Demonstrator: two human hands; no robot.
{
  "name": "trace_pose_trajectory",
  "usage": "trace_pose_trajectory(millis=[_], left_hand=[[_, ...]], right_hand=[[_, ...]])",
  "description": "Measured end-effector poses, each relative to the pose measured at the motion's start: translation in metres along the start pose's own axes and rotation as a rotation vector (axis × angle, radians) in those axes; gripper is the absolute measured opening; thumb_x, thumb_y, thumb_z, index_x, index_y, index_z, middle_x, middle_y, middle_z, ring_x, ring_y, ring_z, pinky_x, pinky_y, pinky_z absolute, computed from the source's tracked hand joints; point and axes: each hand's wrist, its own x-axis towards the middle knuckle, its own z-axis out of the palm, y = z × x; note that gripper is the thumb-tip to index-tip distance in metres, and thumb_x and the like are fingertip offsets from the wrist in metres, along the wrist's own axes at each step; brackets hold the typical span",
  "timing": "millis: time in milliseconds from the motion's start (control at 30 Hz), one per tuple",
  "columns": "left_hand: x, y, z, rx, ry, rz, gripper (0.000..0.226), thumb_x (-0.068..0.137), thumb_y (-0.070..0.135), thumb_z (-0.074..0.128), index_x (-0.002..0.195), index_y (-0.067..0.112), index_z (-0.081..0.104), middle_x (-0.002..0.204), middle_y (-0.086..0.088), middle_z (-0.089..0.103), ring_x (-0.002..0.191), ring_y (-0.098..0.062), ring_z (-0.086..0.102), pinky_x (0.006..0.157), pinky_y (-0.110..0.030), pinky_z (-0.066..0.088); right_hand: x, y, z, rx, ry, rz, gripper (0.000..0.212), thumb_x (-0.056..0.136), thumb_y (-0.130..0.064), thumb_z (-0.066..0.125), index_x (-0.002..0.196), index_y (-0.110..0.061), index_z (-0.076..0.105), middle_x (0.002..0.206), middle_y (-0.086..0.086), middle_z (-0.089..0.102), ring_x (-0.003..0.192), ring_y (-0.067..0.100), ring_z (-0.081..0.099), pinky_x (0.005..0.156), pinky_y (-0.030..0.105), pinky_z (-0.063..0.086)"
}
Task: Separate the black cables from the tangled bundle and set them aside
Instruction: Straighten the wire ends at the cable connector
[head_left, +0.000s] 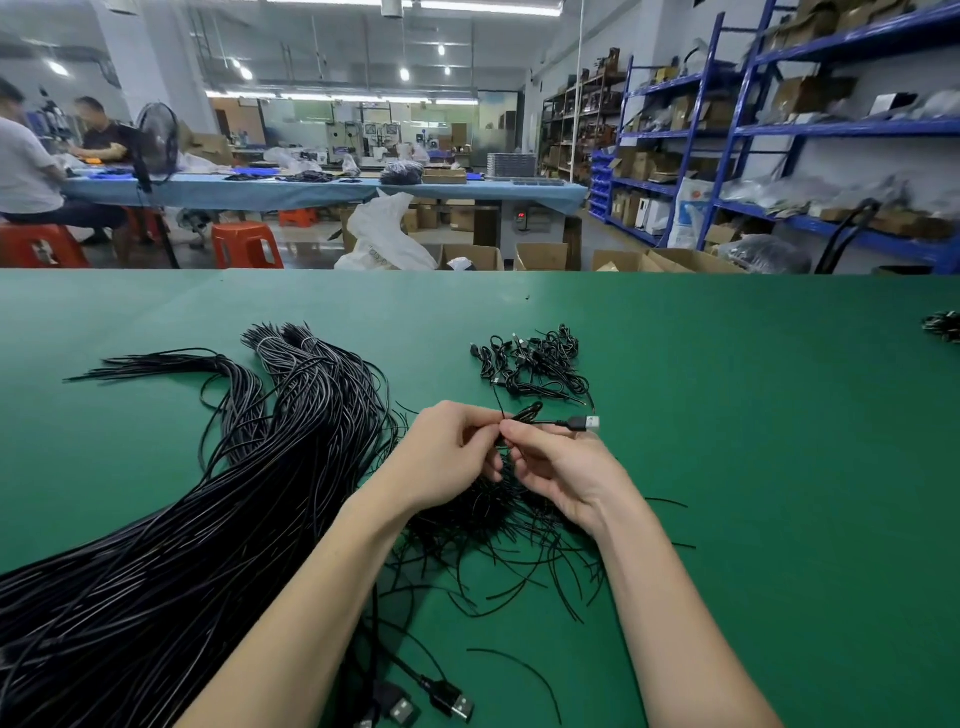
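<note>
We see both hands meeting over the middle of the green tabletop (727, 415). The left hand (447, 457) and right hand (561, 473) pinch one black cable (545, 422) between thumb and fingertips, their fingers curled and pressed together on it. Its free end lies roughly level, parallel to the far edge, with the USB plug (584, 422) pointing toward the right edge. Under the wrists a tangled bundle (498, 525) of short black leads spreads out, loose ends fanning toward the near edge. To the left, a thick sheaf of long cables (208, 519) runs diagonally from the near left corner up toward the far edge. Beyond the hands, nearer the far edge, sits a small pile of coiled cables (535, 364). More USB plugs (447, 699) lie at the near edge.
</note>
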Motion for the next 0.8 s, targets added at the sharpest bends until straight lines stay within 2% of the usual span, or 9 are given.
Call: trace_pose_trajectory(millis=[67, 233, 367, 433, 567, 667, 800], left_hand=[[0.001, -0.001, -0.004, -0.103, 0.014, -0.058, 0.027, 0.105, 0.014, 0.048, 0.105, 0.013, 0.075, 0.070, -0.001, 0.070, 0.066, -0.016, 0.071, 0.077, -0.025, 0.057], [-0.002, -0.001, -0.003, -0.222, 0.059, -0.137, 0.024, 0.104, 0.016, 0.052, 0.099, 0.011, 0.075, 0.069, -0.002, 0.071, 0.065, -0.016, 0.071, 0.070, -0.019, 0.053], [0.000, -0.003, 0.000, -0.254, 0.089, -0.160, 0.024, 0.104, 0.021, 0.053, 0.101, 0.015, 0.076, 0.067, 0.000, 0.071, 0.065, -0.014, 0.071, 0.071, -0.018, 0.054], [0.000, -0.003, 0.001, -0.254, 0.106, -0.167, 0.027, 0.104, 0.026, 0.054, 0.096, 0.015, 0.077, 0.066, 0.001, 0.072, 0.064, -0.014, 0.072, 0.071, -0.018, 0.054], [0.001, -0.005, -0.002, -0.356, 0.134, -0.185, 0.027, 0.103, 0.026, 0.057, 0.092, 0.013, 0.078, 0.065, -0.001, 0.070, 0.060, -0.013, 0.068, 0.067, -0.017, 0.054], [0.002, -0.006, -0.005, -0.458, 0.087, -0.195, 0.024, 0.101, 0.022, 0.059, 0.099, 0.009, 0.079, 0.068, -0.004, 0.068, 0.061, -0.013, 0.064, 0.068, -0.020, 0.056], [-0.002, -0.005, -0.009, -0.558, -0.039, -0.169, 0.023, 0.099, 0.018, 0.061, 0.105, 0.002, 0.076, 0.069, -0.003, 0.066, 0.062, -0.009, 0.059, 0.066, -0.018, 0.053]], right_hand=[[0.001, 0.000, 0.001, -0.037, -0.002, -0.052, 0.014, 0.077, 0.000, 0.085, 0.082, -0.003, 0.073, 0.074, 0.009, 0.073, 0.060, 0.011, 0.067, 0.056, 0.021, 0.056], [0.001, 0.002, 0.003, -0.187, 0.036, -0.131, 0.023, 0.075, -0.007, 0.089, 0.093, 0.000, 0.077, 0.078, 0.006, 0.076, 0.062, 0.009, 0.066, 0.059, 0.020, 0.055], [0.001, 0.001, 0.003, -0.242, 0.030, -0.157, 0.013, 0.076, -0.012, 0.089, 0.081, -0.010, 0.078, 0.072, 0.004, 0.073, 0.060, 0.010, 0.063, 0.061, 0.023, 0.054], [0.001, 0.002, 0.003, -0.261, 0.033, -0.169, 0.012, 0.077, -0.013, 0.089, 0.077, -0.012, 0.077, 0.070, 0.003, 0.073, 0.058, 0.009, 0.062, 0.059, 0.022, 0.054], [-0.003, 0.000, -0.001, -0.169, -0.077, -0.141, 0.012, 0.073, -0.008, 0.088, 0.081, -0.008, 0.079, 0.077, 0.009, 0.073, 0.065, 0.012, 0.066, 0.064, 0.022, 0.057], [-0.006, -0.006, -0.008, -0.100, -0.179, -0.077, 0.022, 0.064, -0.009, 0.087, 0.085, -0.006, 0.081, 0.085, 0.012, 0.074, 0.072, 0.014, 0.070, 0.068, 0.023, 0.059], [-0.009, -0.015, -0.019, -0.220, -0.216, -0.005, 0.021, 0.065, -0.013, 0.086, 0.085, -0.008, 0.081, 0.083, 0.007, 0.074, 0.068, 0.011, 0.067, 0.066, 0.021, 0.059]])
